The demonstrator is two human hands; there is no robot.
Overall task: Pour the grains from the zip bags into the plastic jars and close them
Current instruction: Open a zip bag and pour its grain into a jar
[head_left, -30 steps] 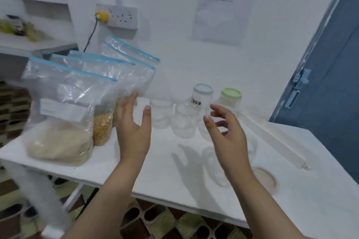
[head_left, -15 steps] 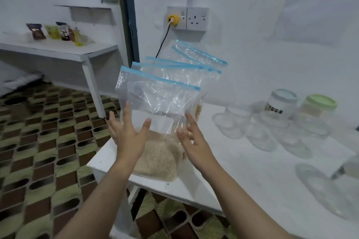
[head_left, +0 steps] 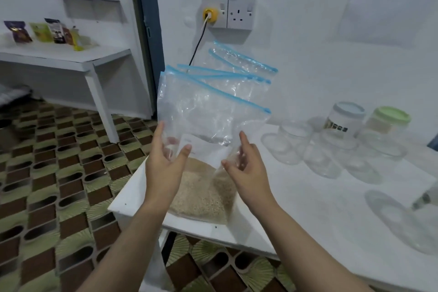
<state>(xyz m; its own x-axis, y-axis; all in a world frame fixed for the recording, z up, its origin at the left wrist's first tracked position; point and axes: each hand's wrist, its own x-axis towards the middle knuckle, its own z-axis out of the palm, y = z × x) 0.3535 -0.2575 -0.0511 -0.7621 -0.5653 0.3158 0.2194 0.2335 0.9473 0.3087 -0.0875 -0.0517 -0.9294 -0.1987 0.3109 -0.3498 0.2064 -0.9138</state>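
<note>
The white table (head_left: 296, 208) carries a row of zip bags, and the nearest bag (head_left: 208, 130) of pale grain stands between both hands. Clear jars (head_left: 294, 144) wait off to the right hand's far side. Left hand (head_left: 163, 163) and right hand (head_left: 246, 168) are spread, fingers loose at the bag's flanks — contact unclear. This looks like the pick-up step; next, close both hands on the bag.

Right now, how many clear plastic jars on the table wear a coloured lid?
2: the clear jar with the pale blue lid, at the back by the wall, and the green-lidded jar right of it.
</note>
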